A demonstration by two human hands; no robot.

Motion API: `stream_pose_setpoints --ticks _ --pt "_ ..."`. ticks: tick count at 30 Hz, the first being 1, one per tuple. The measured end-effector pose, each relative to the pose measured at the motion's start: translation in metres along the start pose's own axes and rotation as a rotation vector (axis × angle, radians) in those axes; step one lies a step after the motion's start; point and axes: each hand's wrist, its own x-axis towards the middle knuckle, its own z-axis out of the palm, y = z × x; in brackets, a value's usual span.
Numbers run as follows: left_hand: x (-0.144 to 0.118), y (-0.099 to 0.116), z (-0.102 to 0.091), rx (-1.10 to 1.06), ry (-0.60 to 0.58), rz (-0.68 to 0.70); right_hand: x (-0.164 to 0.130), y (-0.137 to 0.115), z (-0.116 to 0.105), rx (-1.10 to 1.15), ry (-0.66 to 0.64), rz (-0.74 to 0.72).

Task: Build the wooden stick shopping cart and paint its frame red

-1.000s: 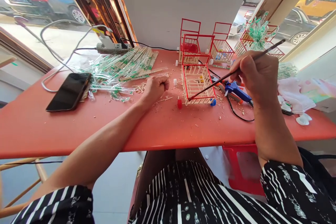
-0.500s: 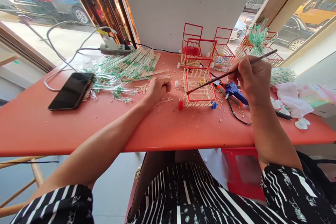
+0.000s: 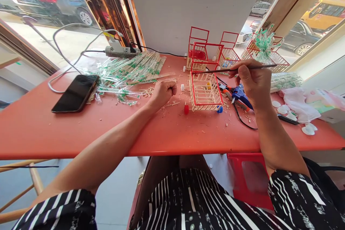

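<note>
My right hand (image 3: 252, 79) grips a thin dark paintbrush (image 3: 229, 69) held almost level. Its tip is at the far red rim of a small stick-built cart (image 3: 206, 95); whether it touches I cannot tell. The cart has a red-painted rim and raised handle frame, with a red cap wheel (image 3: 186, 109) and a blue cap wheel (image 3: 220, 109) at its near corners. Curled on the table left of the cart, my left hand (image 3: 164, 92) is closed, and its fingers hide whatever may be inside.
Behind stand more red-edged carts (image 3: 229, 52). Wrapped chopsticks (image 3: 140, 66) and a phone (image 3: 75, 93) lie left. On the right are a blue glue gun (image 3: 240, 95), pliers (image 3: 225, 89), a pink-white cloth (image 3: 300, 104) and white caps (image 3: 309, 128). Wood scraps dot the red table (image 3: 161, 133).
My right hand has shifted slightly left, and the paintbrush has turned closer to level. Its tip has moved from inside the cart's opening to the far rim. My left hand stays put.
</note>
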Motion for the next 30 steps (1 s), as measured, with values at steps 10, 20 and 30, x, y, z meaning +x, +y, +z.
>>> stream_pose_setpoints --ticks 10,20,30 --pt "0.000 -0.001 -0.001 -0.003 -0.016 0.010 -0.005 -0.002 -0.004 -0.007 -0.046 -0.054" --pt "0.000 0.001 -0.001 0.007 -0.011 -0.015 -0.005 -0.002 -0.007 -0.182 -0.059 -0.065" --pt "0.000 -0.005 0.000 0.022 -0.004 -0.010 -0.004 -0.014 -0.012 -0.300 -0.110 -0.186"
